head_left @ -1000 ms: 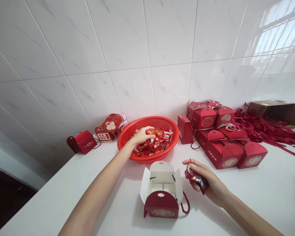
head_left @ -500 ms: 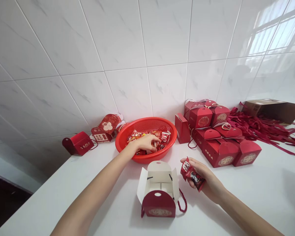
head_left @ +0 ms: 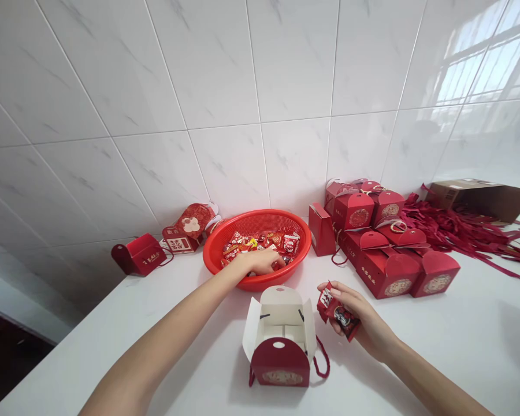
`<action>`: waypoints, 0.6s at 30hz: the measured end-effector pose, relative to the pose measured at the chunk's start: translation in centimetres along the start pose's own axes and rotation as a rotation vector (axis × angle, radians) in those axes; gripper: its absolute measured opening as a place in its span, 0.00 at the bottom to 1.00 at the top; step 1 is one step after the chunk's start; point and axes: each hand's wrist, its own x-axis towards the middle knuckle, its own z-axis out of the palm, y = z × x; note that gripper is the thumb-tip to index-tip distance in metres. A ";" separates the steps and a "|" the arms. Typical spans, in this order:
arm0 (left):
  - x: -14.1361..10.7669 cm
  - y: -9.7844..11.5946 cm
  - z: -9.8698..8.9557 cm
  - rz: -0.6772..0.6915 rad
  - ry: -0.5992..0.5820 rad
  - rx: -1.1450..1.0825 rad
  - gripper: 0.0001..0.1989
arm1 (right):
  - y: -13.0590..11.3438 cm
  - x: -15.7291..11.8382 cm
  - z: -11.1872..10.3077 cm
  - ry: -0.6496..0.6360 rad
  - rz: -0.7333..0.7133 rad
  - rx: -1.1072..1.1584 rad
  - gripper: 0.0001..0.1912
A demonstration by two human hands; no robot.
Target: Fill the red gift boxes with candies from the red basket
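My left hand (head_left: 265, 262) reaches down into the red plastic basket (head_left: 214, 263), among wrapped candies (head_left: 274, 240). Its fingers curl onto the candies near the basket's front right, and what they grip is hidden. My right hand (head_left: 356, 307) is closed around a red candy packet (head_left: 341, 315), raised just right of the open gift box (head_left: 281, 362). That box stands between my arms with its white inside showing, its flaps spread and a dark red cord handle (head_left: 323, 358) hanging at its side. No candies show inside it.
Closed red gift boxes (head_left: 381, 263) stand grouped at the right, with a narrow red box (head_left: 321, 229) beside the basket. More boxes (head_left: 144, 254) sit at the left. Red ribbons (head_left: 442, 228) spill near a cardboard carton (head_left: 481, 196). A tiled wall (head_left: 294, 167) bounds the table's back.
My left hand has lowered deeper among the candies, toward the front right, with its fingers curling down. My right hand still holds the packet in nearly the same place.
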 end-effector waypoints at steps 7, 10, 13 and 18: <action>-0.1 -1.7 -0.8 0.004 0.363 -0.286 0.19 | -0.1 0.0 0.0 0.008 0.002 -0.016 0.26; -0.5 -1.9 -1.3 0.023 0.436 -0.441 0.28 | -0.1 0.1 0.0 0.020 -0.005 -0.012 0.26; -1.1 -1.2 -1.4 0.054 0.449 -0.551 0.31 | -0.1 0.3 -0.1 0.035 -0.013 -0.006 0.26; -2.3 3.1 -0.8 0.180 0.405 -0.764 0.24 | -0.2 0.3 0.0 0.057 -0.030 0.008 0.27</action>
